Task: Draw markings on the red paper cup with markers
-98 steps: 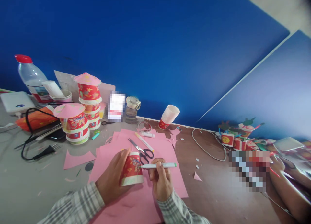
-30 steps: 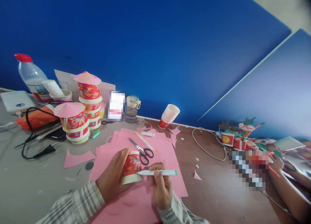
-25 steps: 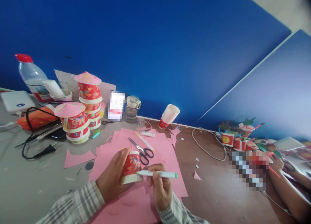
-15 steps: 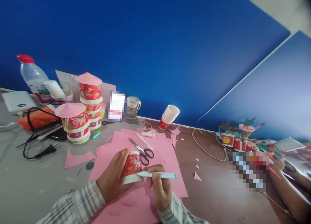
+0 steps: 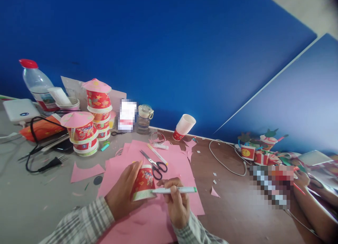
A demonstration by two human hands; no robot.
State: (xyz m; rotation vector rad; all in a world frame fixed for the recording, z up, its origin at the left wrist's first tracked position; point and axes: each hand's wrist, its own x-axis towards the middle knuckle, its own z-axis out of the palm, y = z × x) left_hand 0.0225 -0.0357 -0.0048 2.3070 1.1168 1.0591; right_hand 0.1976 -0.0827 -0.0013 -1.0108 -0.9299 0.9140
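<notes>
A red patterned paper cup point(image 5: 144, 178) stands rim down and slightly tilted over the pink paper sheets point(image 5: 182, 198). My left hand point(image 5: 124, 189) is wrapped round its left side. Pale green colouring shows on the band near its rim. In my right hand point(image 5: 177, 203) is a white marker pen point(image 5: 185, 190) with a green end, held level. Its tip is at the cup's lower right edge; whether it touches I cannot tell. Black-handled scissors point(image 5: 155, 166) lie just behind the cup, beside a white and yellow marker point(image 5: 158, 154).
Two stacked-cup towers with pink cone tops, a short one point(image 5: 81, 134) and a taller one point(image 5: 99, 103), stand at left. Behind are a glass jar point(image 5: 144, 120) and a cup stack point(image 5: 185, 127). A black plug point(image 5: 50, 164) lies at left. Another person's hand point(image 5: 302, 177) is at right.
My right hand and the marker pen have moved slightly to the right, the tip shifting along the cup's lower edge. My left hand and the cup have barely moved.
</notes>
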